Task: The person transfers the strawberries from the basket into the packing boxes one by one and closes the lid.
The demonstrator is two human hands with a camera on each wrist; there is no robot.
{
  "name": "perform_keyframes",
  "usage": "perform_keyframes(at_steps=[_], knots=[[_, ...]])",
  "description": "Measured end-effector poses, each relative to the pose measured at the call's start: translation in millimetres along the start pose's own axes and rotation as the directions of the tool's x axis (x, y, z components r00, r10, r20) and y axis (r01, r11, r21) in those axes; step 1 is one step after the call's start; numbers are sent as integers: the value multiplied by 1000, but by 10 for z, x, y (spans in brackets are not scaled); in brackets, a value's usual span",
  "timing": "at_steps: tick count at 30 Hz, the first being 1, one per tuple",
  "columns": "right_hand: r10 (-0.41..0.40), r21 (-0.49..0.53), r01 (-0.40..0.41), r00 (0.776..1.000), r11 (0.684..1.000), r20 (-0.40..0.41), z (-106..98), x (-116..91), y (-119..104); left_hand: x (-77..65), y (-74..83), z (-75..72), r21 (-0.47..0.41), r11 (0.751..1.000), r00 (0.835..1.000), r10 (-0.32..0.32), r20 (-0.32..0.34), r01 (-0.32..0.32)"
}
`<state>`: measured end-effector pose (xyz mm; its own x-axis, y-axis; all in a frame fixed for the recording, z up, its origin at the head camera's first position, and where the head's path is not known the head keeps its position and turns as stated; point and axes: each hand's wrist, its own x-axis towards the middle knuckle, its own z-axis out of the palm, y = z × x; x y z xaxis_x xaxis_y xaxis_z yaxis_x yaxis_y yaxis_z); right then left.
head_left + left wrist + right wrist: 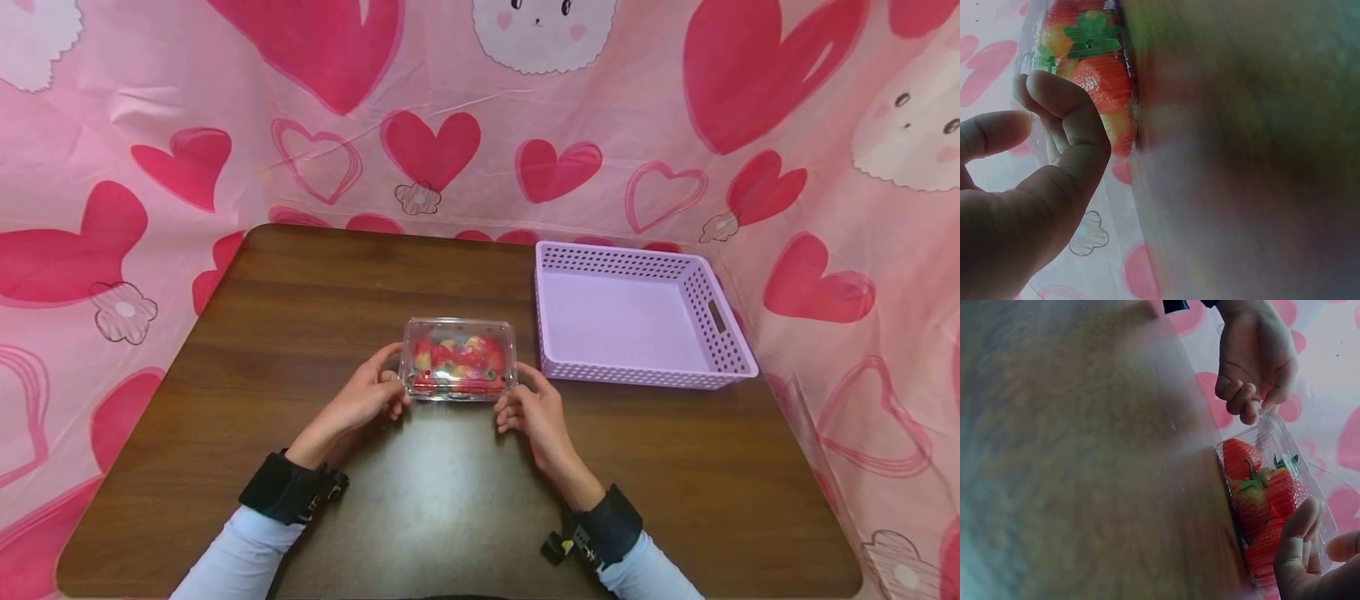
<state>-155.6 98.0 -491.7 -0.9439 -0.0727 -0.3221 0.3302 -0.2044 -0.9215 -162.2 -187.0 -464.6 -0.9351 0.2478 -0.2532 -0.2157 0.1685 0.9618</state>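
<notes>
A clear plastic clamshell box (pixel 459 360) of red and pale yellow-red strawberries sits on the brown table, its lid down. At its left end my left hand (pixel 367 392) grips the edge between thumb and curled fingers. My right hand (pixel 534 410) holds the opposite end in the same way. The left wrist view shows the left hand (pixel 1054 150) bent at the box's side, close to a strawberry (pixel 1100 81) with a green cap. In the right wrist view, the left hand (pixel 1257 369) pinches the far corner, and the right hand (pixel 1304 556) is at the near end.
A lilac plastic basket (pixel 622 375) with perforated walls stands right of the box, nothing in it. Pink cloth (pixel 442 75) printed with hearts hangs behind and beside the table (pixel 300 283). Black straps (pixel 281 487) circle both wrists.
</notes>
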Motion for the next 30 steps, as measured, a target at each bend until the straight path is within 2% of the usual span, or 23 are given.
perform_keyframes(at_steps=[9,17,20,22,25,27,30], knots=[[-9,58,5,997,998,72,-16,1,27,12,-2,-4,16,1000,1000,-16,-15,16],[-14,55,9,996,998,87,-25,-31,24,-10,-10,27,32,999,999,-17,-40,19],[-12,63,6,996,998,88,-40,-54,33,-25,-11,39,18,1000,1000,-15,-26,15],[-9,70,3,996,998,93,-59,-78,40,-42,-1,29,14,999,999,-35,-3,35],[-2,55,-3,995,998,97,-118,-150,29,-84,38,-24,84,993,997,-78,1,78],[3,3,-4,996,1000,89,-175,-236,-16,-136,89,-96,172,981,996,-89,-16,90],[-16,-184,31,996,982,87,-282,-388,-194,-238,254,-232,341,939,998,-25,-60,44]])
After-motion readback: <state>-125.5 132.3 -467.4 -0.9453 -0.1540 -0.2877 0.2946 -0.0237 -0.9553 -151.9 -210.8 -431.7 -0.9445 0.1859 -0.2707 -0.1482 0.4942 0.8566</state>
